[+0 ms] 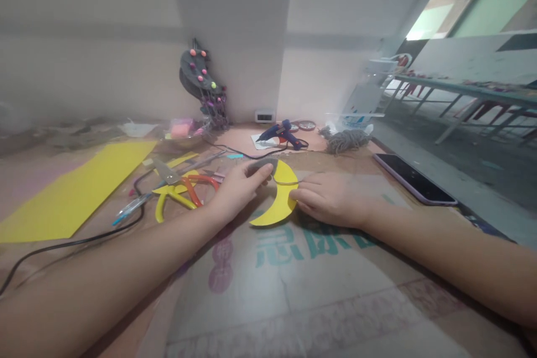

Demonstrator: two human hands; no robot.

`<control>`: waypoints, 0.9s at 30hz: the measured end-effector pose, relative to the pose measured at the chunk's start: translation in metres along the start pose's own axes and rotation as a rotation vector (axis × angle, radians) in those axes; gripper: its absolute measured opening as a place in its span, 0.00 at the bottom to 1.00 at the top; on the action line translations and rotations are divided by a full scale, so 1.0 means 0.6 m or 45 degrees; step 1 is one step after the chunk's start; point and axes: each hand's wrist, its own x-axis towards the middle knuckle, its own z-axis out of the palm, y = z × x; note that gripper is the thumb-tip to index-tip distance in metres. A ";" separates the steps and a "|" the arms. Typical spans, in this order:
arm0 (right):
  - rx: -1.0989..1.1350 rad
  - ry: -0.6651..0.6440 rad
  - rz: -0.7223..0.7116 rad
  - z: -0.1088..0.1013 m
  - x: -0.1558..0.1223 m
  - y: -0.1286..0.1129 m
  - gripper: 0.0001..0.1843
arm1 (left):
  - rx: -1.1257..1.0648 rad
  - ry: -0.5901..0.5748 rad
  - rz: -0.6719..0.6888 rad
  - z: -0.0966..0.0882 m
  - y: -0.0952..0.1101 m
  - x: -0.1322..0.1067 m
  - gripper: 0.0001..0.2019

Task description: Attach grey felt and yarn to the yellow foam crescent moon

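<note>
A yellow crescent moon cutout [282, 201] is held between both hands over the cardboard-covered table. Grey yarn covers its upper end, and a strand of the yarn crosses its yellow face toward my right hand. My left hand [245, 184] pinches the yarn-wrapped upper part, thumb on top. My right hand [321, 198] is closed at the outer curve, its fingertips touching the yellow edge by the strand. Left of my left hand lie orange-handled scissors [193, 187] and yellow-handled pliers [174, 198].
At the back are a blue glue gun [283, 134], a small digital clock [264, 116] and a grey yarn bundle [347, 140]. A decorated grey crescent [197, 75] leans on the wall. Yellow sheet [84, 190] and black cord [75, 243] lie left; a phone [413, 179] lies right.
</note>
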 end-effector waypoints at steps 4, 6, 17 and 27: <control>0.026 0.045 -0.040 0.003 0.000 -0.003 0.12 | -0.028 0.021 0.005 0.003 0.000 0.000 0.14; 0.055 0.013 -0.053 0.005 -0.001 -0.004 0.11 | -0.077 0.023 0.010 0.004 -0.002 0.001 0.14; 0.196 0.005 -0.063 0.003 -0.001 -0.005 0.09 | -0.057 0.053 -0.015 0.005 0.002 0.000 0.13; 0.549 0.357 0.811 0.009 0.005 -0.001 0.06 | 0.109 -0.088 0.048 0.007 0.002 -0.003 0.13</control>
